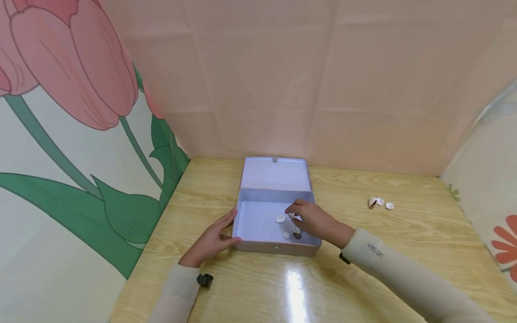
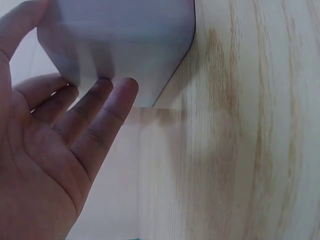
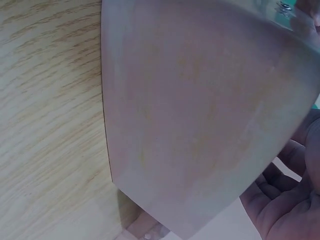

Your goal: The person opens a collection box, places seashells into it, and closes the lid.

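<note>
A shallow metal box (image 1: 258, 224), pale lilac inside, stands on the table with its hinged lid (image 1: 276, 174) laid back. My left hand (image 1: 212, 242) rests against the box's left side, fingers extended along the wall and thumb at the front corner. In the left wrist view its fingertips (image 2: 131, 85) touch the box's side. My right hand (image 1: 313, 219) reaches into the right half of the box and pinches a small white seashell (image 1: 291, 215) between thumb and finger. Below and beside it on the box floor lie a white shell (image 1: 280, 219), another pale one (image 1: 286, 235) and a dark one (image 1: 297, 235).
On the wooden table (image 1: 250, 287), right of the box, lie a brown-and-white shell (image 1: 371, 203) and two white shells (image 1: 389, 206). A pink sheet (image 1: 258, 80) hangs behind the table's far edge. Flower-patterned panels (image 1: 72, 170) stand at the left and right.
</note>
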Demonstrator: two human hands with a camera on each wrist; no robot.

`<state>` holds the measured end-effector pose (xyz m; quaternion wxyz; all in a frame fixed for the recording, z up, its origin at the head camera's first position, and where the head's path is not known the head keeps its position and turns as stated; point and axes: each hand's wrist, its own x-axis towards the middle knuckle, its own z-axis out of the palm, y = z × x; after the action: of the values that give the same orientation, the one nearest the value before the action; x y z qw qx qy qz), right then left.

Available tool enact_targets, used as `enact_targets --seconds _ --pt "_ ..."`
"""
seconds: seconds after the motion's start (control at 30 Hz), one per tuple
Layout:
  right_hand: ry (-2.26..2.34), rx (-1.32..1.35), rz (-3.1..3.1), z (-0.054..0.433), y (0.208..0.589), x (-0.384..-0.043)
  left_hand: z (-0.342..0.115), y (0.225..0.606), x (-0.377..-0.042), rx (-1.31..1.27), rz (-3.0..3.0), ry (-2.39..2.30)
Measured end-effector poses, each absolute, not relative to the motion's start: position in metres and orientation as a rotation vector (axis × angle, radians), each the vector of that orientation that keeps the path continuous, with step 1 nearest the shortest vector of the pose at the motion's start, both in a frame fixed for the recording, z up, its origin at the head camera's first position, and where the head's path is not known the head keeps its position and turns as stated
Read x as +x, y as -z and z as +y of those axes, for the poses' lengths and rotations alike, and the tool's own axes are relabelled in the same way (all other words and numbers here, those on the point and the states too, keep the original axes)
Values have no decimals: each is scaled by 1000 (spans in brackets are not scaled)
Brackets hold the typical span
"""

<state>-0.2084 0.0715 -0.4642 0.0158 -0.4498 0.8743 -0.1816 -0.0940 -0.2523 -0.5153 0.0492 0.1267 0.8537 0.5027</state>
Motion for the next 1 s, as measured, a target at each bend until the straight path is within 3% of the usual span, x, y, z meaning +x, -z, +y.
enact_targets --seconds 0.37,0.5,0.6,0.8,1.0 --pt "580 -1384 2731 79 467 -207 -252 516 -95 373 2596 -1533" --pt "606 -1391 2779 87 456 -210 -246 495 -88 375 2597 -1534" --pt "672 -1378 2828 100 443 -215 -244 490 -86 353 2603 -1519" --pt "793 -1327 2971 135 415 -232 -252 513 -94 341 2621 -1528" --pt "790 -1148 3073 180 407 -253 -251 512 -93 350 2590 -1531"
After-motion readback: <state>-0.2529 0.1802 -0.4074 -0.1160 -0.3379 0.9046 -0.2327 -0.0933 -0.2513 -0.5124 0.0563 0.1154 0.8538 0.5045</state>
